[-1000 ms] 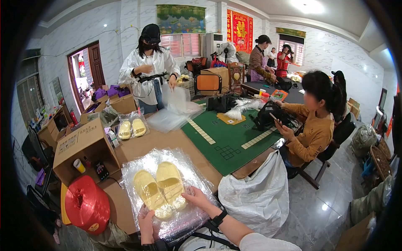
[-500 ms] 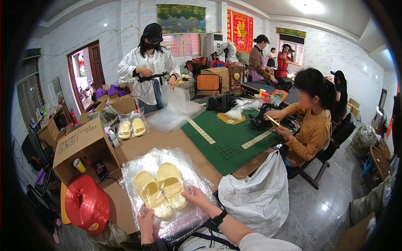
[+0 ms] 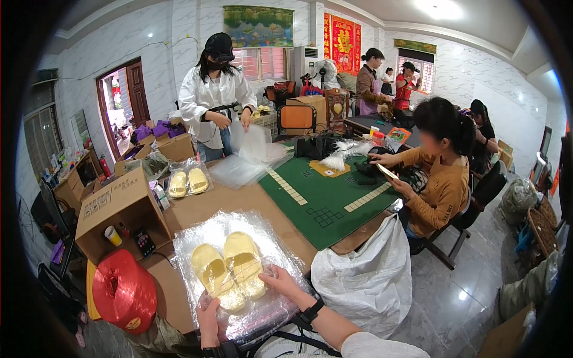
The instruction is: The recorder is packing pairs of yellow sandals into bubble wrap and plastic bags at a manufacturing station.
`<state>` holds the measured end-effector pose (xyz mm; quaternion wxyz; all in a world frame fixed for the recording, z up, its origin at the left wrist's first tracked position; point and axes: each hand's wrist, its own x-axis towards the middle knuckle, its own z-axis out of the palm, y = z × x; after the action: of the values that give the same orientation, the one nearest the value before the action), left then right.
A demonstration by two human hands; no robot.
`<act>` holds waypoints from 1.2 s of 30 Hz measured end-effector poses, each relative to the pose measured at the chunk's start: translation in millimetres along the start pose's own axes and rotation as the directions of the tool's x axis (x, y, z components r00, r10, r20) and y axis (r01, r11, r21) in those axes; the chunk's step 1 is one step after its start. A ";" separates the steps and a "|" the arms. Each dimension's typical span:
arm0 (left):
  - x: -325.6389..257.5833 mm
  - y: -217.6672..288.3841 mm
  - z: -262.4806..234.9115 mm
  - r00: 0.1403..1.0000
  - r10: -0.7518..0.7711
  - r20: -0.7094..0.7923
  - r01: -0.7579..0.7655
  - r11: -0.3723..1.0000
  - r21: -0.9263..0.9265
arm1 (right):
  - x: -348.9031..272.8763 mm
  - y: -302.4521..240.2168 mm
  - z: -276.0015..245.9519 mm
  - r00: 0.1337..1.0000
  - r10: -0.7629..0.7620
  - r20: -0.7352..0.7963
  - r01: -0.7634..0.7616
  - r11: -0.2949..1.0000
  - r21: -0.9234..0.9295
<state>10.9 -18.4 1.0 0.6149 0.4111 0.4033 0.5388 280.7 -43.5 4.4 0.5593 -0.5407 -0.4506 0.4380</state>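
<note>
Though narrow, left grip and right grip with hold of clear-bagged yellow slippers

Support: broad table with matte brown top. Directly on it: open brown cardboard box, turned on its side, left; pair of pale-yellow slippers in clear plastic, beside box; loose fan of translucent plastic sheets, far side; layered clear plastic bags, near edge. Dark-green flat mat covers right part, carrying bundle of white strands and flat orange-yellow piece.
</note>
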 end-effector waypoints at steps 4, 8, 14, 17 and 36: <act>-1.1 1.1 3.4 1.000 -0.006 -0.022 0.006 1.000 0.010 | 4.1 9.0 -1.7 1.000 -0.007 -0.004 0.007 1.000 -0.006; -2.4 4.4 4.6 1.000 -0.013 -0.011 0.013 1.000 0.007 | 3.9 10.4 -1.6 1.000 -0.020 0.000 0.020 0.999 0.032; 1.9 0.1 -0.6 1.000 -0.002 0.003 0.002 0.999 0.035 | 4.6 7.9 -0.9 1.000 -0.030 0.001 0.030 1.000 -0.008; -1.3 4.2 5.6 1.000 0.007 0.027 -0.007 1.000 0.009 | 7.8 14.3 -1.0 1.000 -0.025 0.003 0.025 0.999 0.043; 2.5 4.0 6.2 0.992 0.011 0.123 -0.014 1.000 0.022 | 2.7 8.3 -5.7 1.000 0.001 -0.010 0.000 1.000 0.021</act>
<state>15.6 -16.0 6.7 0.6305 0.4529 0.3680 0.5118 286.8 -41.9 -3.9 0.5670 -0.5370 -0.4432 0.4402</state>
